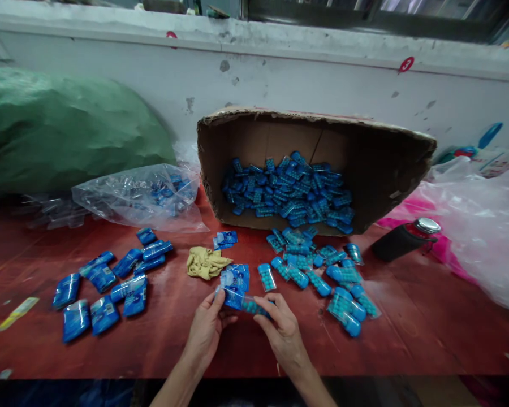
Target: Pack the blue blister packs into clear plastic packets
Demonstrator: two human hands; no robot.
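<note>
My left hand [206, 330] and my right hand [282, 333] meet at the front middle of the red table [173, 339]. Together they hold a small clear packet [244, 302] with a blue card and blue beads inside. The left fingers pinch its card end, the right fingers grip its bead end. Just beyond lie a few blue cards [236, 276] and a loose packet [266, 277].
A cardboard box [385, 169] lies on its side, spilling blue bead packets [322, 271]. Filled packets [106, 288] lie at the left. A yellow cloth [206, 263], clear bag [136, 195], green sack [68, 130], black bottle [405, 237] and white plastic bags [483, 226] surround them.
</note>
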